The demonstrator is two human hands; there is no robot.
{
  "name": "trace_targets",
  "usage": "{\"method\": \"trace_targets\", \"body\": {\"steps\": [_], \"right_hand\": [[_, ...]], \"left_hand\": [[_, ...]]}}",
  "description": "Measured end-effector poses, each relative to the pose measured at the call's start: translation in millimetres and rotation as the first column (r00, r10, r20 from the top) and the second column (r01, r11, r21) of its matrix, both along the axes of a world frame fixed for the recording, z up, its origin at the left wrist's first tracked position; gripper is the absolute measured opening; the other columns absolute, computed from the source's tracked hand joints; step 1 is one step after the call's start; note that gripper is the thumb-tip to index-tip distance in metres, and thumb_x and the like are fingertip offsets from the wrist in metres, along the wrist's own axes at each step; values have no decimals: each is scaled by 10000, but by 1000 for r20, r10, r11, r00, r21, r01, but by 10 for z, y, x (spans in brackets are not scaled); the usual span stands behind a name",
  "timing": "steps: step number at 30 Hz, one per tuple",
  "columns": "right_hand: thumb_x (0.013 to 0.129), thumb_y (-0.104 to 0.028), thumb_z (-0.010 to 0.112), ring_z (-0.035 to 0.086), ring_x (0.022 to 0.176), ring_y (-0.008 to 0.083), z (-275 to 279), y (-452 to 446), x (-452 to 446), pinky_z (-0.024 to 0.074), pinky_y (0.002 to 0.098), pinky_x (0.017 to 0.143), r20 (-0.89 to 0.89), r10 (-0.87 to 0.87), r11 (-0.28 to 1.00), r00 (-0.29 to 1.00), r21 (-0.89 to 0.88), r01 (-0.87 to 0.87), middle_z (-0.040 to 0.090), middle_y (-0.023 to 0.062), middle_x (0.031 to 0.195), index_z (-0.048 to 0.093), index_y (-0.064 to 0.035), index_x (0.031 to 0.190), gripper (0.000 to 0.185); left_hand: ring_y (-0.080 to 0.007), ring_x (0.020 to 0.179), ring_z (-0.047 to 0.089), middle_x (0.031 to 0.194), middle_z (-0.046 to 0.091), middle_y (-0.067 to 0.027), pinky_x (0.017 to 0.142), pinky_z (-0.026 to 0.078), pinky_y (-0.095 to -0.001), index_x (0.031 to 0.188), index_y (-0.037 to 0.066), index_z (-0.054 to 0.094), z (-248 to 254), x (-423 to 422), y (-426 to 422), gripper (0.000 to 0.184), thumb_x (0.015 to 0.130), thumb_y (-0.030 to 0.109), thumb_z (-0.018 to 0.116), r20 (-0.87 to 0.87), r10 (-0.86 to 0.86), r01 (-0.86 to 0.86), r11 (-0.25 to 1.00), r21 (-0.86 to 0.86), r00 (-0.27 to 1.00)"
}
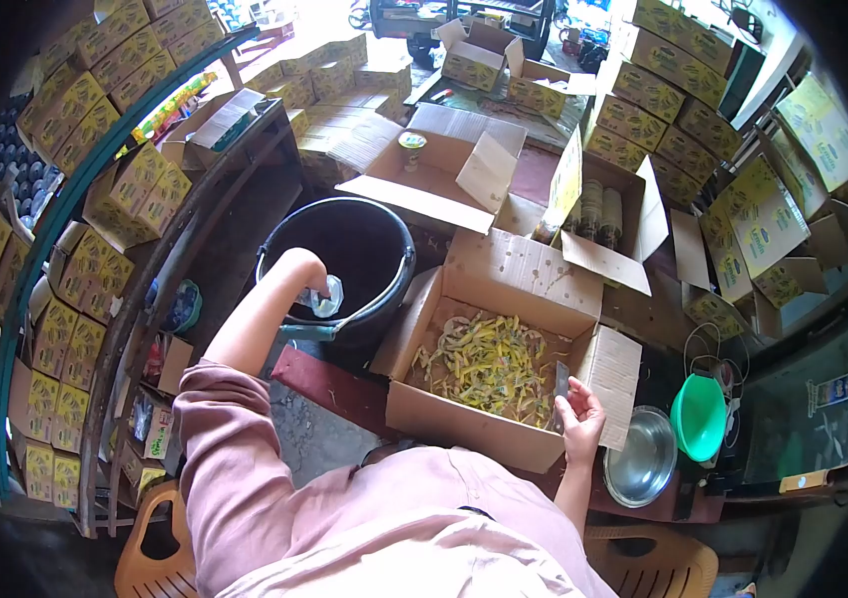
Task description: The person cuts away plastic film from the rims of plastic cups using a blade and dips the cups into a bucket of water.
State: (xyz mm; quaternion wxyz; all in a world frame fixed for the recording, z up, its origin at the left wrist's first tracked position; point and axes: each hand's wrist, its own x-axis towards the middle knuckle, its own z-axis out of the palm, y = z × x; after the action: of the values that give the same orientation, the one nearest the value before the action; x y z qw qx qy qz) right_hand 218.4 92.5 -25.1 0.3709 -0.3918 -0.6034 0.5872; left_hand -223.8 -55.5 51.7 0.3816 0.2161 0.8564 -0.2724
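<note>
Inside the rim of a large black bucket, my left hand is closed around a small clear plastic item, perhaps a cup or bag. My right hand pinches a dark, flat blade-like piece at the right side of an open cardboard box. Many yellow-green strips lie loose on the bottom of that box. The left hand's fingers are partly hidden behind the wrist and the plastic.
A metal bowl and a green basin stand right of the box. Behind are an open carton with a yellow cup and a carton holding stacked cups. Stacked cartons fill the left shelves.
</note>
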Motion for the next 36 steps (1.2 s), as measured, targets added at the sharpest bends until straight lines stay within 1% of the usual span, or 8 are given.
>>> {"method": "trace_targets", "body": {"steps": [4, 8, 12, 17, 19, 27, 31, 36], "right_hand": [[737, 10, 649, 516, 684, 37, -58, 33, -19, 435, 174, 648, -27, -4, 1000, 1000, -29, 3, 553, -28, 774, 585, -27, 1055, 327], [738, 27, 636, 528, 691, 44, -117, 25, -11, 439, 173, 658, -80, -8, 997, 997, -75, 2, 566, -17, 791, 574, -21, 1063, 335], [724, 46, 637, 548, 708, 61, -135, 3, -16, 450, 176, 665, -253, -52, 962, 966, -272, -20, 586, 7, 821, 545, -11, 1093, 384], [704, 47, 661, 555, 727, 70, -147, 18, -63, 466, 188, 677, -284, -39, 931, 958, -358, -68, 593, 23, 847, 532, -12, 1101, 422], [698, 44, 670, 555, 724, 70, -129, 72, -144, 469, 188, 664, -265, 3, 958, 964, -276, -79, 595, 26, 860, 537, -12, 1092, 419], [705, 64, 678, 560, 664, 55, 786, 174, -585, 456, 182, 588, -268, 105, 972, 958, 231, -42, 613, 15, 755, 619, -39, 868, 202], [644, 61, 666, 578, 667, 153, 1208, 265, -624, 468, 256, 603, 37, 78, 568, 996, 820, -75, 606, 35, 736, 638, -74, 768, 185], [586, -49, 643, 578, 744, 183, 1293, 348, -641, 474, 322, 666, 242, 5, 136, 970, 961, -240, 598, 21, 777, 642, -88, 777, 195]], "left_hand": [[-228, 897, 612, 1039, 619, -109, 790, 477, -348, 1078, 73, 606, -9, 8, -12, 520, 768, 489, 589, 52, 41, -30, 980, -195, 998], [-216, 859, 618, 995, 630, -122, 742, 483, -350, 1107, 70, 581, 220, 113, 21, 526, 786, 485, 558, -67, -63, 71, 990, 119, 996], [-235, 855, 602, 1082, 571, -166, 717, 483, -334, 1212, 22, 430, 1, -42, -111, 559, 864, 459, 423, 36, 123, -76, 335, 939, 992], [-133, 822, 568, 968, 571, -76, 647, 477, -267, 1170, 39, 453, 170, 469, -111, 567, 882, 522, 380, 714, 76, -665, -306, 682, 696], [-130, 794, 570, 1000, 579, -103, 623, 496, -261, 1174, 35, 417, 116, 726, 12, 537, 832, 425, 556, 634, -96, -608, -424, 671, 767], [-153, 968, 531, 1032, 539, -76, 852, 428, -293, 1099, 21, 472, -124, 1899, 457, 507, 656, 37, 718, 343, -275, -435, -440, 786, 898], [-255, 942, 555, 1028, 550, -127, 836, 444, -336, 1097, 20, 472, -49, 2061, 464, 542, 626, 92, 730, -17, -235, -83, -408, 909, 972], [-291, 956, 554, 1083, 548, -155, 827, 449, -364, 1135, 46, 457, 21, 2109, 418, 572, 636, 105, 729, -87, -242, -32, -447, 894, 966]]}}
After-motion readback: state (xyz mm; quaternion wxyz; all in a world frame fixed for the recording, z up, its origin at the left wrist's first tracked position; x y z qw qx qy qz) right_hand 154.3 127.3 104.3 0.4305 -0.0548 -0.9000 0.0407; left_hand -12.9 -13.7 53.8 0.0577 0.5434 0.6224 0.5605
